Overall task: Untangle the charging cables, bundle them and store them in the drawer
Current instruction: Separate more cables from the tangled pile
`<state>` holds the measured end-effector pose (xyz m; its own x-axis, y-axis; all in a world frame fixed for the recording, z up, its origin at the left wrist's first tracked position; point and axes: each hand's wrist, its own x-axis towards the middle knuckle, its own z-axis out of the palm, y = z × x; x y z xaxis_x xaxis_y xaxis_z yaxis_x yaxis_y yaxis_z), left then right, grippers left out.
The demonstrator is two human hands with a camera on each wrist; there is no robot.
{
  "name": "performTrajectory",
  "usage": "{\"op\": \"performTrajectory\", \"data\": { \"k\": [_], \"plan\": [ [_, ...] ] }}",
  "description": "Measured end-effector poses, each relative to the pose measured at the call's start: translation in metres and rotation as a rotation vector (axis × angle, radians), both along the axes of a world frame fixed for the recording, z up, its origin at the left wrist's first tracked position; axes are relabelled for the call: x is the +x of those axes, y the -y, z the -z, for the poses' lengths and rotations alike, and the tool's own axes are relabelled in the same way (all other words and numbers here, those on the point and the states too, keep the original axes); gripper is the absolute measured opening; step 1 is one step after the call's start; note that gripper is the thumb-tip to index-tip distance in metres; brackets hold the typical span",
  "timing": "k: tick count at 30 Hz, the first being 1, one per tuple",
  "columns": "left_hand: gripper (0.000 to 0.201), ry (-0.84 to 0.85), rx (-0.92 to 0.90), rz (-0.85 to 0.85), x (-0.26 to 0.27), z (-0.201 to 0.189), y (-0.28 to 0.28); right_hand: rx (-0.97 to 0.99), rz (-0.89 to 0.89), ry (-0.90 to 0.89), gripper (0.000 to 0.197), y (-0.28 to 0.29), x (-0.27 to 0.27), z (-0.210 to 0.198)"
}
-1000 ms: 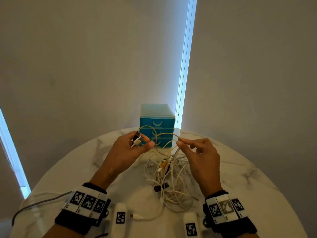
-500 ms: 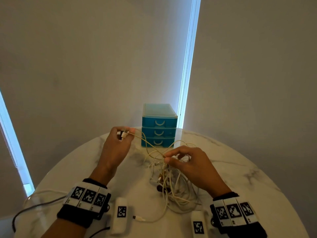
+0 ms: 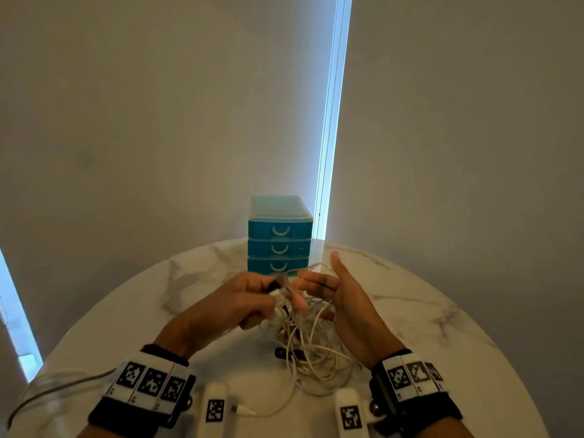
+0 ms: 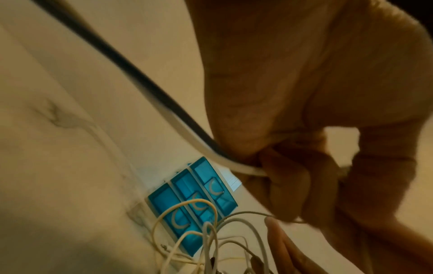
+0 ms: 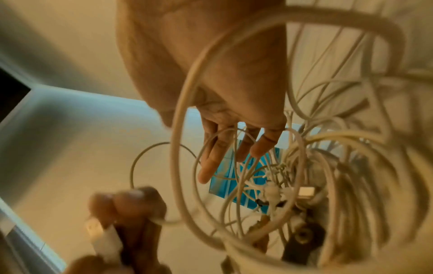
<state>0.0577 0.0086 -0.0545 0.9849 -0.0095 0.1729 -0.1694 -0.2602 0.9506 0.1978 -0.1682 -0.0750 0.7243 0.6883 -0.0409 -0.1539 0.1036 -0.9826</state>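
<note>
Marble table [image 3: 132, 311]: left hand [image 3: 234, 306] grips cable plug [image 3: 275, 288].

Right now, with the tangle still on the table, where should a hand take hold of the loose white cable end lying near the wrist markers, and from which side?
Judging from the head view: pinch the white cable's connector plug, the stiff end lying free on the round marble table, coming from above. It lies apart from the tangled pile of white charging cables, so nothing crowds the fingers there.
</note>
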Motion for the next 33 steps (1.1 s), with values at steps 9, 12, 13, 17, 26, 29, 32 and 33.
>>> {"op": "performTrajectory", "data": {
  "k": [9, 12, 13, 17, 26, 29, 32, 33],
  "plan": [
    [0.029, -0.263, 0.103, -0.068, 0.006, 0.001, 0.010, 0.222, 0.013, 0.119, 0.035, 0.009, 0.004, -0.006],
    [0.021, -0.149, -0.069, -0.281, 0.010, 0.003, 0.002, 0.207, -0.022, 0.238, 0.037, 0.009, 0.003, -0.004],
    [0.024, -0.110, -0.107, -0.332, 0.012, 0.004, 0.000, 0.191, -0.045, 0.283, 0.037, 0.009, 0.002, -0.004],
    [0.050, -0.041, -0.280, -0.448, 0.015, 0.007, -0.004, 0.060, -0.118, 0.539, 0.030, 0.009, -0.007, -0.004],
    [0.042, 0.269, -0.309, -0.630, 0.015, 0.014, -0.018, -0.361, -0.095, 0.663, 0.056, -0.002, -0.006, 0.004],
    [0.037, 0.382, -0.293, -0.626, 0.013, 0.013, -0.020, -0.310, 0.014, 0.530, 0.059, -0.002, -0.004, 0.003],
    [0.033, 0.464, -0.293, -0.621, 0.014, 0.010, -0.019, -0.214, 0.083, 0.465, 0.074, -0.003, 0.003, 0.008],
    [0.032, 0.473, -0.294, -0.608, 0.013, 0.010, -0.018, -0.209, 0.090, 0.473, 0.081, -0.003, 0.003, 0.008]
  ]
}}
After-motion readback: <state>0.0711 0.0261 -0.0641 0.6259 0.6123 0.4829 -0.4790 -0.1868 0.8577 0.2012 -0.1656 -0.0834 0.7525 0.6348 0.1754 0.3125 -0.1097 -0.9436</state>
